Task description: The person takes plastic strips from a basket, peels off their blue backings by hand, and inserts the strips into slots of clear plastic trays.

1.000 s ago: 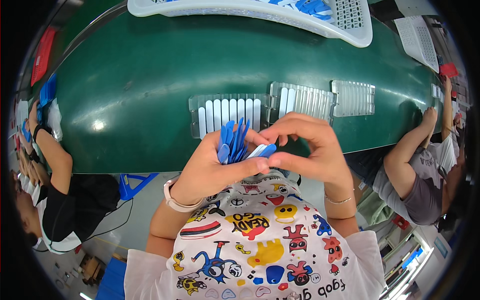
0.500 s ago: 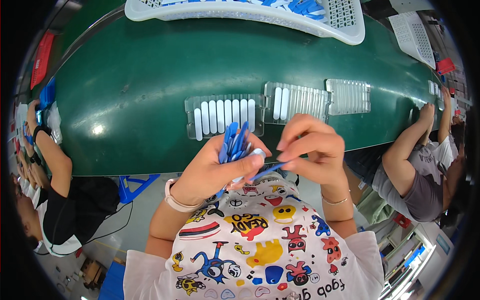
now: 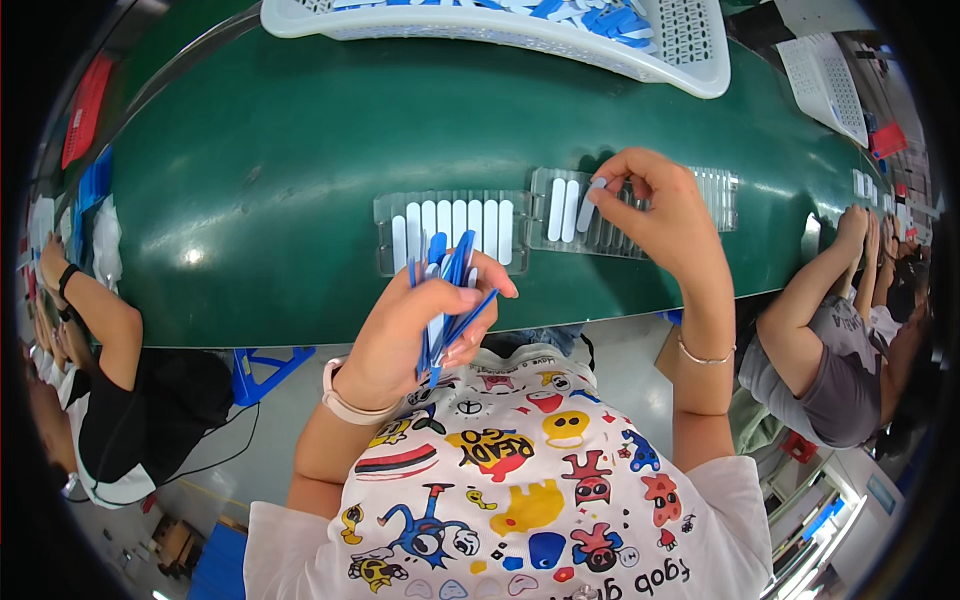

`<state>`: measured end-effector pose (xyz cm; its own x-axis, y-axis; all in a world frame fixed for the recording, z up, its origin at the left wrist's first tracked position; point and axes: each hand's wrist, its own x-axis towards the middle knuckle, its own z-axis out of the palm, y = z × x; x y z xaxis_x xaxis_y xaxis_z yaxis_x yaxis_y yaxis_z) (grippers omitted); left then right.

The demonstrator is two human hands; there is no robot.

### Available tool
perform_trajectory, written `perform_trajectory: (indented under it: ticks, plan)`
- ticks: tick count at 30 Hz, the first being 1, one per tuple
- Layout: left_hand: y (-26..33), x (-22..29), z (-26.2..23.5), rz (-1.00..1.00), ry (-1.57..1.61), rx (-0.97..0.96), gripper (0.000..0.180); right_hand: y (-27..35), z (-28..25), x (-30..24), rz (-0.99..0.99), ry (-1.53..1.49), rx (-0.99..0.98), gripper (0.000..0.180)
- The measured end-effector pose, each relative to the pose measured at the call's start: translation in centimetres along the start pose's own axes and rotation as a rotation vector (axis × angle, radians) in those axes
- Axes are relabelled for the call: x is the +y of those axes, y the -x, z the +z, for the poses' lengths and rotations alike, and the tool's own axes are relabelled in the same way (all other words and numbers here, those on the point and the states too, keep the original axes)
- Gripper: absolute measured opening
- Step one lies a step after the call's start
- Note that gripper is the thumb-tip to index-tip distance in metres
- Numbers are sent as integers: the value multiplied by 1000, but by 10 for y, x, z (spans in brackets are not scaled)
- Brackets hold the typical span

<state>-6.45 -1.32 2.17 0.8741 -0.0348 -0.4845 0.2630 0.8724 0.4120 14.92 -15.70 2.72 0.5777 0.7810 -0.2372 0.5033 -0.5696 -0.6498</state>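
My left hand (image 3: pixel 385 325) is closed around a loose bundle of flat, round-ended blue and white strips (image 3: pixel 437 300), held just in front of the left clear tray (image 3: pixel 386 210). That tray carries a row of several white strips. Between the thumb and fingers of my right hand (image 3: pixel 660 205) is a single strip (image 3: pixel 590 208), pale on its upper face. It is tilted over the middle clear ribbed tray (image 3: pixel 541 243), beside two white strips lying in the tray's left grooves. My right hand partly hides this tray and the right clear tray (image 3: pixel 724 200).
A white perforated basket (image 3: pixel 560 52) of blue and white strips stands at the far side of the green table (image 3: pixel 300 130). Other people's arms rest at the left (image 3: pixel 108 315) and right (image 3: pixel 805 285) table edges. A blue stool (image 3: pixel 262 375) stands below, left.
My right hand has left the bundle and moved forward over the middle tray with one strip, whose pale face now shows. My left hand has shifted slightly toward me, still holding the bundle.
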Motion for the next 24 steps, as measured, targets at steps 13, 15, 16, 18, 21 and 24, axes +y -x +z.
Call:
perform_trajectory:
  ticks: [13,15,16,18,21,24]
  plan:
    - [1,-2,13,198,-469,240,25,26,15,-20,-131,-297,73,16]
    - [0,-7,13,259,-498,223,26,36,22,-33,-66,-671,-155,9]
    - [0,-7,12,256,-499,220,26,39,27,-32,-104,-717,-174,12]
    - [0,-7,11,233,-538,188,31,42,31,-33,-15,-796,-191,12]
    - [-1,-8,15,301,-564,179,39,41,35,-37,98,-877,-213,12]
    - [1,-8,15,322,-638,194,43,39,38,-35,100,-879,-318,12]
